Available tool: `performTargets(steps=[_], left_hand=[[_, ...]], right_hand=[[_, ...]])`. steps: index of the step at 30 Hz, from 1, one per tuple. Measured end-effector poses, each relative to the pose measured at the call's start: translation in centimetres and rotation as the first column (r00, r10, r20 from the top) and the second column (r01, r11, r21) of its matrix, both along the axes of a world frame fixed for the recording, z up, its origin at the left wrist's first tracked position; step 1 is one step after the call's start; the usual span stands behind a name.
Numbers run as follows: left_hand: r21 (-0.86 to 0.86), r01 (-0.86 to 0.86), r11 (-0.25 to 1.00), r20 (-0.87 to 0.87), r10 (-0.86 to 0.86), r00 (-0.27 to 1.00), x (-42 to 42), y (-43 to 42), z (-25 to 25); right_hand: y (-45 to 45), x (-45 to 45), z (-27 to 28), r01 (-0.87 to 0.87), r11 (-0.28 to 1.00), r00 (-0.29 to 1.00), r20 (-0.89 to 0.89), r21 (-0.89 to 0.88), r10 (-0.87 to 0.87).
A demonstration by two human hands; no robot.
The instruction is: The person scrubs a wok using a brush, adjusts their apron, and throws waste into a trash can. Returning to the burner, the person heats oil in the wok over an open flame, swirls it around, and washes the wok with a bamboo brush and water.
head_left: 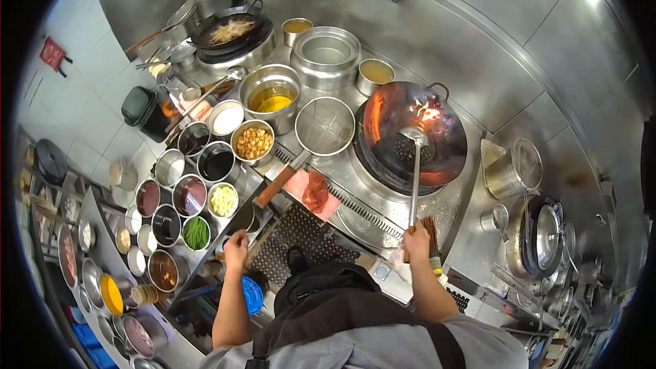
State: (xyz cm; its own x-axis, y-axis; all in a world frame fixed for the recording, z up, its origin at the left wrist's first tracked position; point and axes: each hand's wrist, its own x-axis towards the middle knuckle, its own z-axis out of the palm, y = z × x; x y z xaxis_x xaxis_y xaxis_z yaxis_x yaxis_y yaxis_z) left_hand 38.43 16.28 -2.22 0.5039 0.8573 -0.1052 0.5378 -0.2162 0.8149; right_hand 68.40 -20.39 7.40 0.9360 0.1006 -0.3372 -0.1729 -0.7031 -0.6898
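1. While the right hand [415, 244] is wrapped around the handle of a long metal ladle [415, 188], the left hand [236, 249] is near the containers, its fingers curled; whether it is clenched or holds something small, I cannot tell.
2. The ladle's head is inside a large dark wok [447, 154], where orange flames [428, 111] show toward the far side.
3. Just beside the right hand stands a bristle brush [430, 236].
4. Left of the wok is a round wire strainer [325, 126], its wooden handle [279, 184] angled toward the left hand; a reddish cloth [316, 195] lies just beside that handle.
5. Beyond the left hand, metal containers hold green vegetables [196, 232], pale yellow pieces [223, 199] and brown chunks [253, 142].
6. Farther back on the counter [473, 130] are a pot of yellow liquid [271, 99] and a second wok [231, 31] with pale food.
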Motion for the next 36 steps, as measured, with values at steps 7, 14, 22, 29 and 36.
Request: performTargets(steps=[7, 14, 22, 29, 36], left_hand=[[-0.278, 0.154, 0.948, 0.251, -0.083, 0.965, 11.6, 1.6, 2.5], [-0.073, 0.386, 0.920, 0.305, -0.348, 0.887, 26.6, 8.0, 7.6], [0.218, 0.278, 0.936, 0.306, -0.336, 0.891, 42.5, 21.3, 11.5], [0.330, 0.305, 0.893, 0.100, -0.354, 0.930, 54.1, 27.8, 9.1], [0.159, 0.523, 0.838, -0.338, -0.451, 0.826, 64.8, 23.8, 4.5]], right_hand=[[-0.8, 4.4, 0.6, -0.002, 0.996, 0.988, 0.157, 0.085, -0.011], [16.1, 14.3, 7.4, -0.278, 0.940, 0.954, 0.170, 0.198, 0.246], [38.7, 24.9, 5.5, -0.363, 0.844, 0.744, 0.423, -0.395, 0.518], [39.8, 25.6, 4.8, 0.001, 0.790, 0.963, -0.213, 0.613, 0.164], [32.3, 21.1, 10.9, 0.033, 0.690, 0.967, -0.197, 0.723, 0.160]])
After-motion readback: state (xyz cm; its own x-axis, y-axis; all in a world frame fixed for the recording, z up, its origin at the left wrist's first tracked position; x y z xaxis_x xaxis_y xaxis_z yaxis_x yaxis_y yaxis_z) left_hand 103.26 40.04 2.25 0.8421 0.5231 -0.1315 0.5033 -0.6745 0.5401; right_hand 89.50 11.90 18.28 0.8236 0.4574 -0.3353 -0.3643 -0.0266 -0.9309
